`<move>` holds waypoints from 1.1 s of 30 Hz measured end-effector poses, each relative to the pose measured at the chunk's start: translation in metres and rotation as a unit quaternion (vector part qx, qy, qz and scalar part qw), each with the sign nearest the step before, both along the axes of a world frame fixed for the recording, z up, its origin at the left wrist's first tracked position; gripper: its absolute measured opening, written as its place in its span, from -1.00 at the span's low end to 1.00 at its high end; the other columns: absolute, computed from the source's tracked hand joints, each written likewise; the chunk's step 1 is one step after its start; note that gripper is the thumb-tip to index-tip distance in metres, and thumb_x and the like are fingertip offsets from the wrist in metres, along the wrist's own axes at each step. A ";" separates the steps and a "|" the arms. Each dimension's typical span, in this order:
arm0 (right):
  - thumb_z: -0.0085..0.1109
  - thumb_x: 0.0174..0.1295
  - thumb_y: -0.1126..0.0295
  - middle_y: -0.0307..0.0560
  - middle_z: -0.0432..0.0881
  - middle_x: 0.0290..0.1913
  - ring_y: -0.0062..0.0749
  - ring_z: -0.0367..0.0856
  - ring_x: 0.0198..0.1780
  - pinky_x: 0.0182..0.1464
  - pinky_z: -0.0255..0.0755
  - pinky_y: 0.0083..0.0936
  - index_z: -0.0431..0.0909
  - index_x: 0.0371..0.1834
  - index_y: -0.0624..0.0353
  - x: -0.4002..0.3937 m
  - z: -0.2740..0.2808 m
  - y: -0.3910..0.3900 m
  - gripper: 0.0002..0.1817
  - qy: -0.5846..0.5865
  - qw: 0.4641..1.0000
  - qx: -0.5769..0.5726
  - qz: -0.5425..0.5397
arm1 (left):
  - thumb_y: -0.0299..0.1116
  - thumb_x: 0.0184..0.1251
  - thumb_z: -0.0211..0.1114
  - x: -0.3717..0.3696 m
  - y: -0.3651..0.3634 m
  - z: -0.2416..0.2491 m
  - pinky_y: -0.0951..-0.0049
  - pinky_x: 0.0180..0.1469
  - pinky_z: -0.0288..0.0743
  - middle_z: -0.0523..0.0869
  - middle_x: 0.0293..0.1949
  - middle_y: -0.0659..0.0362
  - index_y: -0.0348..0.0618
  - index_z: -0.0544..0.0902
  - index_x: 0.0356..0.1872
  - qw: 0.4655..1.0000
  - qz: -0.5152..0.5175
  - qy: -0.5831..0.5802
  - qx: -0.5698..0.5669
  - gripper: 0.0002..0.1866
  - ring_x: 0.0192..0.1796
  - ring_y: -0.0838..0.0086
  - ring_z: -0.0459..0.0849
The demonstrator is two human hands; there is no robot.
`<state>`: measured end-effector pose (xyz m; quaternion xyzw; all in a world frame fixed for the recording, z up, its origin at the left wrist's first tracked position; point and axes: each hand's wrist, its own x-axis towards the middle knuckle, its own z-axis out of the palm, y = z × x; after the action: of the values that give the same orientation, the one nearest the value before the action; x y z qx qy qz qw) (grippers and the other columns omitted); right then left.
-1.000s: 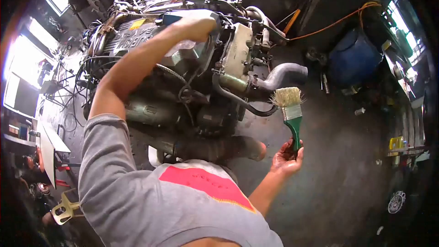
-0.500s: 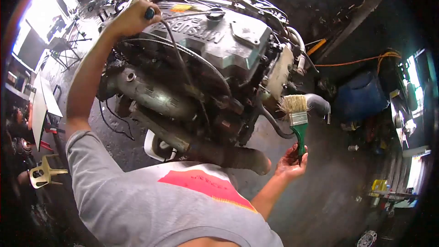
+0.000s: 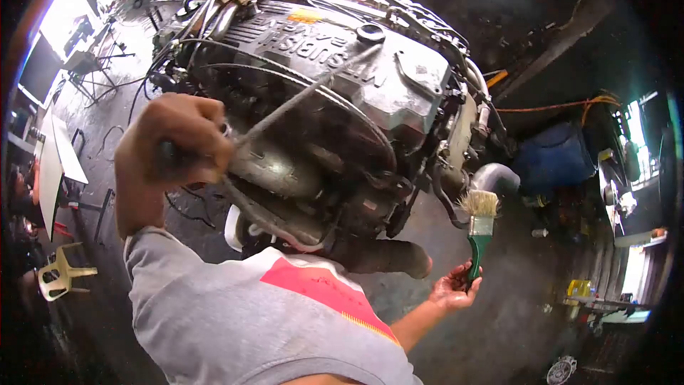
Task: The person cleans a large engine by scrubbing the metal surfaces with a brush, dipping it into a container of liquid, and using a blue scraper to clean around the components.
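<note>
Head view: the left hand (image 3: 174, 141) is raised in front of the engine (image 3: 335, 93), the forearm coming up from the grey sleeve (image 3: 178, 292) with the elbow bent and the back of the hand toward the camera. It is curled into a tight fist around a dark grip, from which a long thin metal rod (image 3: 299, 96) runs up and to the right across the side of the engine toward the valve cover (image 3: 356, 50); the rod is blurred, and whether its tip touches the cover cannot be told. A hose (image 3: 263, 217) loops down from below the fist along the lower side of the engine.

The right hand (image 3: 456, 286) is held low and out to the right, forearm reaching from under the grey shirt with its red patch (image 3: 320, 289), palm turned up. Its fingers close loosely round the end of the green handle of a paintbrush (image 3: 479, 232), which stands nearly upright with its pale bristles uppermost. The bristles sit just beside the curved grey rubber hose (image 3: 495, 178) at the right end of the engine, not clearly touching it.

Near the left edge stands a pale plastic chair (image 3: 60, 274) on the dark floor. An orange cable (image 3: 563, 105) and a blue bag (image 3: 552, 157) lie beyond the engine on the right.
</note>
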<state>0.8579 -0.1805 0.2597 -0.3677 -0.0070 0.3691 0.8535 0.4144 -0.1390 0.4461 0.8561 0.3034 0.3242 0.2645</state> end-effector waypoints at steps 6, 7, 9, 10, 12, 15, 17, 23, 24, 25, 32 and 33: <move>0.02 0.11 0.34 0.06 0.53 -0.18 -0.31 0.56 -0.22 -0.24 0.51 -0.53 0.44 -0.18 0.30 0.004 -0.003 0.022 -0.71 0.019 0.998 0.024 0.047 | -0.35 -0.13 0.38 -0.082 -0.080 -0.035 0.53 -0.60 0.15 0.48 -0.72 0.30 -0.16 0.50 -0.73 0.947 0.137 -0.289 0.033 -0.78 -0.73 0.62 0.32; 0.02 0.11 0.34 0.06 0.53 -0.18 -0.31 0.56 -0.22 -0.24 0.51 -0.53 0.44 -0.18 0.30 0.000 0.000 0.027 -0.71 0.019 0.998 0.024 0.053 | -0.35 -0.13 0.38 -0.097 -0.094 -0.053 0.53 -0.60 0.15 0.48 -0.72 0.30 -0.16 0.50 -0.73 0.946 0.142 -0.289 0.035 -0.78 -0.73 0.62 0.32; 0.02 0.11 0.33 0.06 0.53 -0.18 -0.31 0.55 -0.21 -0.23 0.50 -0.54 0.43 -0.16 0.31 -0.007 0.010 0.038 -0.70 0.017 0.998 0.032 0.055 | -0.39 -0.03 0.30 -0.119 -0.118 -0.087 0.54 -0.59 0.19 0.50 -0.67 0.29 -0.17 0.53 -0.66 0.765 0.562 -0.311 0.057 -0.84 -0.67 0.61 0.37; 0.02 0.11 0.33 0.06 0.53 -0.18 -0.31 0.55 -0.21 -0.23 0.50 -0.54 0.43 -0.16 0.31 -0.007 0.007 0.044 -0.70 0.017 0.998 0.030 0.060 | -0.40 0.02 0.25 -0.115 -0.116 -0.070 0.54 -0.52 0.28 0.53 -0.64 0.24 -0.24 0.55 -0.58 0.759 0.613 -0.199 -0.096 -0.87 -0.58 0.58 0.44; 0.02 0.11 0.33 0.07 0.53 -0.18 -0.30 0.55 -0.20 -0.22 0.50 -0.55 0.42 -0.13 0.31 0.002 -0.001 0.048 -0.69 -0.006 0.994 0.049 0.095 | -0.41 0.03 0.21 -0.125 -0.084 -0.098 0.53 -0.39 0.37 0.59 -0.57 0.16 -0.29 0.58 -0.49 0.740 0.666 0.090 0.018 -0.87 -0.47 0.54 0.53; 0.01 0.11 0.33 0.08 0.54 -0.19 -0.30 0.55 -0.19 -0.24 0.49 -0.55 0.42 -0.14 0.30 -0.007 0.008 0.051 -0.69 -0.004 0.992 0.061 0.109 | -0.40 0.01 0.23 -0.091 -0.039 -0.096 0.53 -0.25 0.41 0.65 -0.42 0.07 -0.28 0.60 -0.40 0.775 0.626 0.046 0.076 -0.84 -0.35 0.42 0.62; 0.02 0.10 0.33 0.08 0.53 -0.18 -0.31 0.55 -0.19 -0.22 0.49 -0.55 0.42 -0.14 0.29 0.001 0.002 0.047 -0.70 -0.006 0.991 0.071 0.116 | -0.36 0.03 0.25 -0.056 0.000 -0.090 0.54 -0.17 0.39 0.65 -0.38 0.07 -0.28 0.59 -0.31 0.807 0.577 0.049 0.119 -0.78 -0.28 0.46 0.61; 0.04 0.09 0.33 0.04 0.54 -0.18 -0.32 0.55 -0.22 -0.22 0.48 -0.51 0.45 -0.19 0.27 -0.010 0.014 0.028 -0.72 0.030 0.997 0.027 0.063 | 0.01 -0.06 0.23 0.047 0.124 -0.076 0.26 -0.24 0.45 0.61 -0.41 -0.06 -0.15 0.60 -0.27 0.872 0.435 0.124 0.189 -0.55 -0.29 0.14 0.60; 0.04 0.09 0.32 0.01 0.55 -0.21 -0.33 0.55 -0.24 -0.23 0.48 -0.54 0.46 -0.20 0.25 -0.007 0.011 0.019 -0.73 0.017 0.995 0.042 0.093 | 0.03 -0.05 0.22 0.065 0.139 -0.066 0.22 -0.29 0.45 0.60 -0.48 -0.07 -0.17 0.60 -0.33 0.872 0.432 0.191 0.131 -0.55 -0.33 0.12 0.60; 0.04 0.09 0.32 0.01 0.55 -0.21 -0.33 0.55 -0.24 -0.23 0.48 -0.54 0.46 -0.20 0.25 -0.004 0.006 0.013 -0.73 0.014 0.995 0.044 0.088 | 0.01 -0.06 0.23 0.074 0.162 -0.068 0.23 -0.29 0.45 0.60 -0.49 -0.08 -0.21 0.59 -0.36 0.871 0.409 0.253 0.105 -0.56 -0.35 0.11 0.60; -0.06 0.14 0.27 -0.01 0.55 -0.37 -0.37 0.55 -0.32 -0.33 0.47 -0.57 0.43 -0.19 0.22 0.007 -0.016 -0.024 -0.72 0.005 0.998 -0.016 -0.059 | -0.21 -0.14 0.19 0.104 0.243 -0.048 0.32 -0.26 0.47 0.60 -0.37 -0.11 -0.36 0.57 -0.44 0.862 0.310 0.401 -0.005 -0.65 -0.30 0.18 0.61; -0.06 0.14 0.27 -0.01 0.55 -0.37 -0.37 0.55 -0.32 -0.33 0.47 -0.57 0.43 -0.19 0.22 0.006 -0.018 -0.026 -0.72 0.004 0.998 -0.016 -0.063 | -0.21 -0.14 0.19 0.100 0.252 -0.048 0.31 -0.26 0.48 0.60 -0.38 -0.11 -0.37 0.57 -0.43 0.876 0.311 0.368 0.006 -0.64 -0.30 0.18 0.61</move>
<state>0.8640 -0.2065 0.2420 -0.3797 0.0255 0.3163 0.8690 0.5147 0.1132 0.3985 0.7767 0.6275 0.0527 0.0145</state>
